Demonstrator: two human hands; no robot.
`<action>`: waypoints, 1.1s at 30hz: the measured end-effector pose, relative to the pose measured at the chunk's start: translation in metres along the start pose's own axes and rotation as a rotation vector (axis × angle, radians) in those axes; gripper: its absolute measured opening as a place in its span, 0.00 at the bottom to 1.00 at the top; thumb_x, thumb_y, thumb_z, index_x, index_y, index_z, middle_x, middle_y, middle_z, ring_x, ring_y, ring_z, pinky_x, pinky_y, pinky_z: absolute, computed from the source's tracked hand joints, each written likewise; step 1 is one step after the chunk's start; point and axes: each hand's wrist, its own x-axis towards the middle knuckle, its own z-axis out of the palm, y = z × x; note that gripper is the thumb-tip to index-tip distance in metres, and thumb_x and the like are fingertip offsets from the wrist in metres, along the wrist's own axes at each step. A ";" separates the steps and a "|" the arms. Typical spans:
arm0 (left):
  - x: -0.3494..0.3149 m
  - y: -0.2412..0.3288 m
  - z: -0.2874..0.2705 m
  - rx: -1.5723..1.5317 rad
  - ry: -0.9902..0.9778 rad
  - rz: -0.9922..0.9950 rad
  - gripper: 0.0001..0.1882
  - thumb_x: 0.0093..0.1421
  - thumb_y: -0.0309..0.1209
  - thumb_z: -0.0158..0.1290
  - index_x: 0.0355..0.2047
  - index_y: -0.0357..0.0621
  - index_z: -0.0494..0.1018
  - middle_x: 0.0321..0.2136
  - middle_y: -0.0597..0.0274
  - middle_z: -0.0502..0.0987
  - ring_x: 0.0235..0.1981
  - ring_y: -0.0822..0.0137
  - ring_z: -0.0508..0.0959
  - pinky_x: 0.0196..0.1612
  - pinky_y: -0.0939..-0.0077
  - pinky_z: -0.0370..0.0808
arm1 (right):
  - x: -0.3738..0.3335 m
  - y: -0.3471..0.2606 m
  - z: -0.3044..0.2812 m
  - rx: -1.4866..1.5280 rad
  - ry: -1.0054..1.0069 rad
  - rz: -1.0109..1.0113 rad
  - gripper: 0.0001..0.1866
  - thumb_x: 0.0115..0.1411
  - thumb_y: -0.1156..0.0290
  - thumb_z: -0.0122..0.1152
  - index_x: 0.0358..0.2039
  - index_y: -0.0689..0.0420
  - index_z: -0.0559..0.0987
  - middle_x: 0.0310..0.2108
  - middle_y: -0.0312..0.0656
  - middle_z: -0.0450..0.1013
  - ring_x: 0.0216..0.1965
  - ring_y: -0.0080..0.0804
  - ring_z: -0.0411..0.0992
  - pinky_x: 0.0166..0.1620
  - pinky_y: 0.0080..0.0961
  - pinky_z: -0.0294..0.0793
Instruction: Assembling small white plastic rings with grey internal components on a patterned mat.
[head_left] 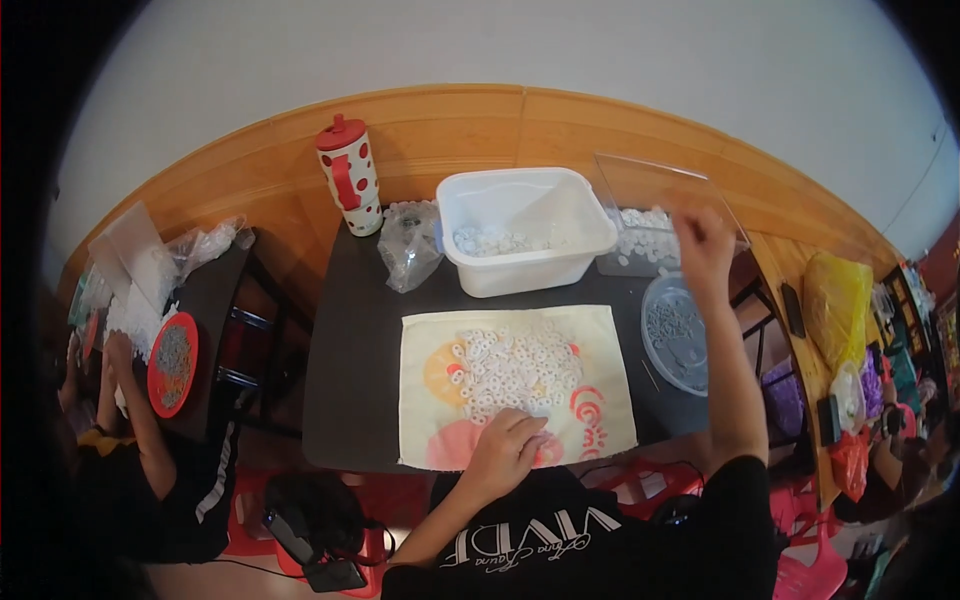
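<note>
On the near part of a cream cloth (420, 345), my left hand (505, 448) rests with its fingers bent and pressed together at the edge of a heap of small white ring-shaped pieces (520, 365). Whatever its fingertips hold is too small to make out. My right hand (705, 240) is raised at the far right, curled closed and slightly blurred, in front of a clear plastic box (625, 262) of white pieces with its lid (650, 180) tilted up. Below that hand lies a round clear dish (690, 368) of small grey pieces, partly behind my forearm.
A white tub (530, 275) with some white pieces inside stands behind the cloth. Left of it are a clear plastic bag (408, 255) and a red-spotted tumbler (350, 180). At the left table, another person's hands (118, 350) work beside a red tray (173, 365).
</note>
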 end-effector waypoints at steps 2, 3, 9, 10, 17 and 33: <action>-0.005 0.000 0.001 -0.029 0.005 -0.029 0.13 0.55 0.21 0.59 0.42 0.34 0.77 0.33 0.49 0.75 0.38 0.49 0.75 0.42 0.59 0.74 | -0.048 -0.022 0.016 0.141 -0.289 -0.002 0.01 0.59 0.79 0.64 0.32 0.62 0.80 0.28 0.40 0.76 0.29 0.24 0.72 0.33 0.23 0.70; -0.006 -0.001 0.001 -0.022 -0.008 -0.024 0.13 0.55 0.21 0.59 0.41 0.34 0.78 0.33 0.49 0.75 0.38 0.49 0.75 0.42 0.59 0.74 | -0.070 -0.037 0.023 0.218 -0.488 0.002 0.01 0.58 0.80 0.65 0.32 0.62 0.80 0.29 0.40 0.76 0.29 0.25 0.72 0.34 0.24 0.71; -0.001 -0.001 0.001 0.018 0.004 0.026 0.12 0.54 0.21 0.61 0.40 0.35 0.80 0.31 0.53 0.76 0.35 0.52 0.77 0.37 0.63 0.75 | -0.141 -0.056 0.071 0.022 -0.811 -0.482 0.09 0.48 0.77 0.67 0.32 0.58 0.81 0.38 0.46 0.74 0.40 0.48 0.74 0.41 0.38 0.74; -0.001 -0.001 0.001 0.021 0.010 0.028 0.12 0.54 0.21 0.61 0.40 0.35 0.80 0.31 0.53 0.76 0.34 0.52 0.77 0.37 0.63 0.75 | -0.143 -0.058 0.073 0.026 -0.811 -0.481 0.09 0.48 0.77 0.67 0.32 0.58 0.81 0.38 0.46 0.74 0.40 0.48 0.74 0.41 0.38 0.74; -0.004 -0.001 0.002 0.012 0.036 0.024 0.11 0.54 0.20 0.61 0.40 0.35 0.80 0.31 0.53 0.76 0.33 0.53 0.78 0.35 0.65 0.76 | -0.157 -0.063 0.060 0.094 -0.710 -0.457 0.10 0.46 0.77 0.68 0.32 0.58 0.81 0.40 0.49 0.73 0.41 0.48 0.74 0.43 0.38 0.75; 0.005 -0.004 0.003 -0.420 0.130 -0.245 0.08 0.59 0.15 0.58 0.40 0.31 0.79 0.34 0.58 0.78 0.32 0.72 0.78 0.35 0.81 0.74 | -0.173 -0.045 -0.008 0.152 -0.534 -0.380 0.13 0.43 0.78 0.69 0.32 0.59 0.81 0.36 0.45 0.77 0.37 0.45 0.77 0.36 0.37 0.76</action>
